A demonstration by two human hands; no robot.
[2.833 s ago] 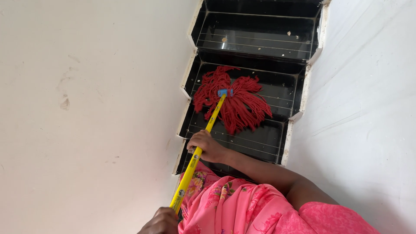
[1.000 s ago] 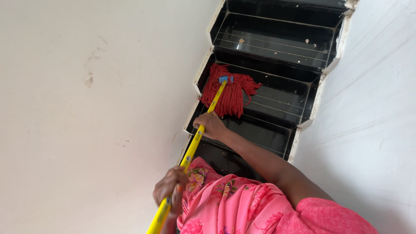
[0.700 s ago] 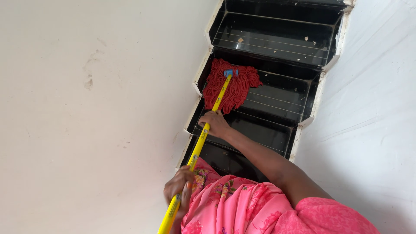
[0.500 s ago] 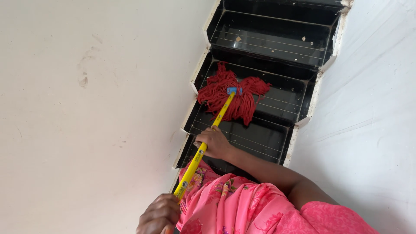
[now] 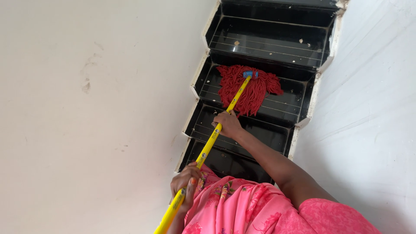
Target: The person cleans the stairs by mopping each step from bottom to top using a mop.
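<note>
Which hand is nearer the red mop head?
Right. The right hand grips the yellow handle just below the red mop head. The left hand holds the handle much lower, by the pink garment.

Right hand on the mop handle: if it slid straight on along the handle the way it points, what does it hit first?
Likely the red mop head. The right hand points up the yellow handle, and only a short bare stretch of handle lies between it and the strands spread on the black step. Depth is hard to judge.
</note>
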